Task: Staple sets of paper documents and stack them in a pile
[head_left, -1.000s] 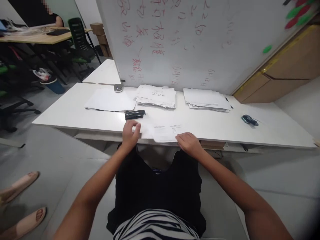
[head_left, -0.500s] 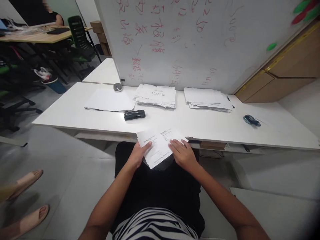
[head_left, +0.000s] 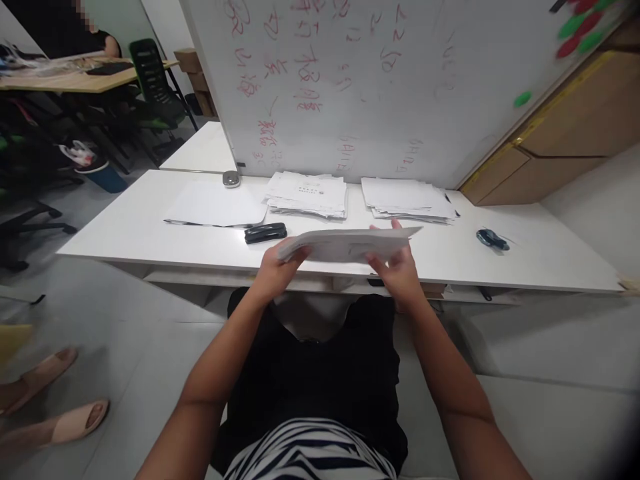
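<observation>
Both my hands hold a thin stack of white papers (head_left: 345, 244) nearly flat, just above the near edge of the white table (head_left: 150, 233). My left hand (head_left: 275, 270) grips its left end and my right hand (head_left: 397, 267) grips its right part, fingers curled over the top. A black stapler (head_left: 265, 233) lies on the table just beyond my left hand. Two piles of papers (head_left: 307, 195) (head_left: 405, 199) sit further back by the whiteboard.
A single sheet (head_left: 215, 205) lies at the left of the table, a small grey round thing (head_left: 231, 179) behind it, a dark blue object (head_left: 491, 239) at the right. The whiteboard (head_left: 375, 87) stands behind. Another person's sandalled feet (head_left: 50, 407) are at the left, another person sits far back.
The papers lay at the table's edge, then came down to my lap; now both hands have raised them level over the table edge, turned almost edge-on to me.
</observation>
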{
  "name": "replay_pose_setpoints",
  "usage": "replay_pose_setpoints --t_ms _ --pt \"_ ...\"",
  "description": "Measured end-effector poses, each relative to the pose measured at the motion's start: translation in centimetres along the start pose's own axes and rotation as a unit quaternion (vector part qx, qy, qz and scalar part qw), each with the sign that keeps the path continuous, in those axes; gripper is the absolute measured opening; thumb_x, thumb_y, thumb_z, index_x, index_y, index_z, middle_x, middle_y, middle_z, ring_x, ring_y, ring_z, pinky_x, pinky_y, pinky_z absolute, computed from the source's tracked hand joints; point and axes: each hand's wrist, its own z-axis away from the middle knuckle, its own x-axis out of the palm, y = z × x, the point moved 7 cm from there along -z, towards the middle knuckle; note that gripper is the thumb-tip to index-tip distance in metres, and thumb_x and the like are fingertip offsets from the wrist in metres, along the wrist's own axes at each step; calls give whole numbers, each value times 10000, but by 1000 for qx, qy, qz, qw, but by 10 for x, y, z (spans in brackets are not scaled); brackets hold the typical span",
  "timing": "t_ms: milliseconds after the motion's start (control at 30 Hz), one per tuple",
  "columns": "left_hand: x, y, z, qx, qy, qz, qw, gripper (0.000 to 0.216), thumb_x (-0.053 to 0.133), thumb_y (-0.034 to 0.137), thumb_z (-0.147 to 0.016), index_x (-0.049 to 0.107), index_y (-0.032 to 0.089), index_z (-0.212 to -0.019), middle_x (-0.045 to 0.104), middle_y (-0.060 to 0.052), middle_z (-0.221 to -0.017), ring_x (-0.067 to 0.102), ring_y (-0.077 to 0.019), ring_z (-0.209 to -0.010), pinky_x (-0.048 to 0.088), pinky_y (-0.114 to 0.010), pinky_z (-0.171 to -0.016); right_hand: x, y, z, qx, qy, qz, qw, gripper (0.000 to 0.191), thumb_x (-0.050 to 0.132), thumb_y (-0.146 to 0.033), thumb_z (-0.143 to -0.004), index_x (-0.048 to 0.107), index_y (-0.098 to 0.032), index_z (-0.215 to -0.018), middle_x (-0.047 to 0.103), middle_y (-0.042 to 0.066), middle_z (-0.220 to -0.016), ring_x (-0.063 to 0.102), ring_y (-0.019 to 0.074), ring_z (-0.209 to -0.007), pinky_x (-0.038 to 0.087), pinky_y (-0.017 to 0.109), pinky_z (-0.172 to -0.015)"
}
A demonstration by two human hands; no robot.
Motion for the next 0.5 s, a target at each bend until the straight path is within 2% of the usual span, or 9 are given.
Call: replay_pose_setpoints --t_ms 67,167,267,333,433,500 --pt "3 8 -21 27 -13 -8 1000 309 617 429 -838 680 212 -1048 695 -35 -1026 626 -208 -974 515 -324 -845 3 5 -18 12 24 -68 997 735 649 -467 -820 312 -257 -1439 561 109 -1343 521 246 -1249 406 439 -1061" --pt "8 -9 -35 -1 -30 -8 1000 319 619 432 -830 668 208 -1050 685 -45 -1039 624 -201 -950 501 -311 -829 15 30 -24 48 91 -98 990 575 687 -448 -772 494 -209 -1257 642 106 -1195 592 241 -1131 440 426 -1011" --pt "11 -36 -29 -39 -42 -26 998 314 604 443 -828 666 188 -1000 687 -46 -980 623 -201 -899 494 -314 -808 36 59 -15 91 77 -101 988 467 672 -442 -764 555 -192 -1141 675 97 -1105 628 235 -1037 468 416 -957" --pt "12 -44 -20 -37 -50 -52 997 307 574 461 -846 671 194 -962 689 -34 -941 618 -199 -880 489 -312 -802 44 68 -8 95 64 -98 989 418 631 -442 -792 570 -198 -1126 681 85 -1094 628 227 -1031 473 399 -938" --pt "11 -47 -13 -31 -45 -76 996 334 526 492 -874 679 199 -926 695 -21 -903 621 -202 -869 491 -313 -794 45 70 -4 86 66 -56 992 375 564 -450 -836 595 -197 -1112 691 77 -1069 628 223 -1017 467 383 -924" --pt "10 -50 -12 -51 -29 -71 996 360 524 508 -871 683 196 -960 705 -28 -928 635 -218 -895 501 -328 -803 45 66 -4 82 60 -19 995 368 535 -459 -850 610 -195 -1094 695 76 -1064 627 223 -1009 462 377 -918"
